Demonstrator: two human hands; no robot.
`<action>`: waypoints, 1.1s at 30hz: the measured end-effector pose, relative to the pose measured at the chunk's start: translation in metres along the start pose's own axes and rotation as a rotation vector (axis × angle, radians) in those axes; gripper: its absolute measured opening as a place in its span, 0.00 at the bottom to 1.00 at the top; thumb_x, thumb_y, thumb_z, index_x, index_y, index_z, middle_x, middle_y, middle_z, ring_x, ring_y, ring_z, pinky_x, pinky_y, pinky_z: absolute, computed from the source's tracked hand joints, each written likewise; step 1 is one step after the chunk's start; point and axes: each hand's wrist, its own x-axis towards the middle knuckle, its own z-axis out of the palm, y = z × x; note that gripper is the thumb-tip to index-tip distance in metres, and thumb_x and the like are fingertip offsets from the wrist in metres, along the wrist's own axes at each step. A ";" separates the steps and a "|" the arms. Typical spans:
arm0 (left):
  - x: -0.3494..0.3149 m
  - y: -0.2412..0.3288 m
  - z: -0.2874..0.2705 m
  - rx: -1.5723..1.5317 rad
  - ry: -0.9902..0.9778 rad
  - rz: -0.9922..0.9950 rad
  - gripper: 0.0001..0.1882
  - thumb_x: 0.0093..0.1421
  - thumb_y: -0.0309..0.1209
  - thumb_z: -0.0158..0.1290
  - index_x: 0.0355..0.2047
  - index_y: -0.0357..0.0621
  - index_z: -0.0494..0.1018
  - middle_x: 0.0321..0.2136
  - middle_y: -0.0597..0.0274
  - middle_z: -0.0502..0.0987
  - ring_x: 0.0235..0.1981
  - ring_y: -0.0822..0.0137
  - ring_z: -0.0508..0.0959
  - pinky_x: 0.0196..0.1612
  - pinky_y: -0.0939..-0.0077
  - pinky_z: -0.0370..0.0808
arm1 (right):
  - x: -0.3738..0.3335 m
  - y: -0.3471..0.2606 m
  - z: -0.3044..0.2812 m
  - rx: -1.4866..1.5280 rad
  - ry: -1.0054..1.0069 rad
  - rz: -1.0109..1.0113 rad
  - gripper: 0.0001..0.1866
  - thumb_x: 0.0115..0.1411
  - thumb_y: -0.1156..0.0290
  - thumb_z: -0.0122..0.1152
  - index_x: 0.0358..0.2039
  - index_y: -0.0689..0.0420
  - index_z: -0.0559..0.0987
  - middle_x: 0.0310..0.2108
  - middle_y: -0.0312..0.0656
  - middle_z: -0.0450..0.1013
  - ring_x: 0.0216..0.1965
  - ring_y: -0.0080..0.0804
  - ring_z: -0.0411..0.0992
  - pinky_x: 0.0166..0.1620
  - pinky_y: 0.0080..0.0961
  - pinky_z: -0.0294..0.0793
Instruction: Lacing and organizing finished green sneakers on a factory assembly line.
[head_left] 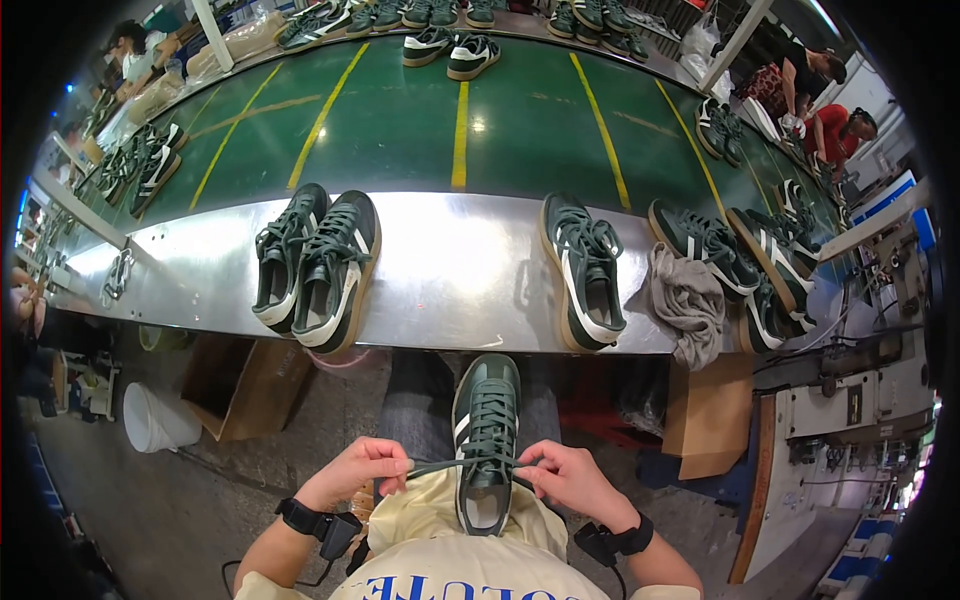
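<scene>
A dark green sneaker [490, 400] with white stripes and a gum sole rests on my lap, its toe pointing away from me. Its green laces run through the eyelets, and the two ends are drawn out to either side near the ankle opening. My left hand [368, 472] pinches the lace end on the left. On the right, my right hand [568, 480] pinches the other end close to the shoe. Both wrists wear black straps with small black devices on them.
A metal ledge [450, 270] borders a green belt [410, 120] with yellow lines. On the ledge stand a pair of sneakers [345, 260], a single sneaker [585, 270], a grey cloth [688, 300] and several piled sneakers. Cardboard boxes [240, 385] and a white bucket [158, 418] stand below. Other people work farther off.
</scene>
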 end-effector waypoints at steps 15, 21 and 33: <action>0.051 0.009 0.055 0.705 0.268 0.148 0.17 0.59 0.41 0.56 0.36 0.39 0.70 0.19 0.70 0.70 0.19 0.81 0.69 0.20 0.84 0.67 | 0.035 -0.014 -0.004 0.032 -0.141 0.138 0.07 0.58 0.72 0.58 0.34 0.61 0.73 0.27 0.38 0.75 0.25 0.21 0.74 0.23 0.17 0.74; 0.056 -0.005 0.060 0.658 0.273 0.269 0.14 0.60 0.39 0.55 0.28 0.39 0.71 0.17 0.70 0.68 0.17 0.81 0.65 0.20 0.82 0.62 | 0.039 -0.008 0.010 -0.792 0.263 -0.551 0.08 0.50 0.73 0.59 0.29 0.58 0.70 0.24 0.46 0.70 0.20 0.42 0.71 0.22 0.31 0.70; 0.020 -0.048 0.019 0.122 0.110 0.487 0.12 0.56 0.26 0.49 0.15 0.38 0.68 0.12 0.71 0.65 0.15 0.80 0.63 0.19 0.83 0.57 | 0.024 -0.004 0.016 -0.290 0.163 -0.326 0.07 0.59 0.67 0.56 0.34 0.57 0.73 0.27 0.45 0.73 0.28 0.42 0.72 0.32 0.31 0.71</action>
